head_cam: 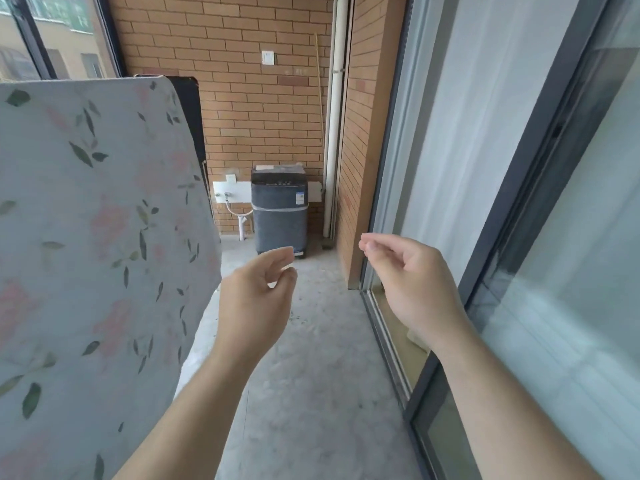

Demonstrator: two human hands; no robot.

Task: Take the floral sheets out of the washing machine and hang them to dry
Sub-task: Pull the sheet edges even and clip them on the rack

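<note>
A floral sheet (97, 237) hangs across the left of the frame; its support is hidden. The left hand (256, 303) and right hand (412, 282), lower centre, are loosely curled and hold nothing. The next move is probably to cross the concrete floor (311, 393) to the washing machine (280, 213), centre frame by the brick wall (242, 98).

Home balcony: washing machine (280, 213), brick wall (221, 39).
</note>
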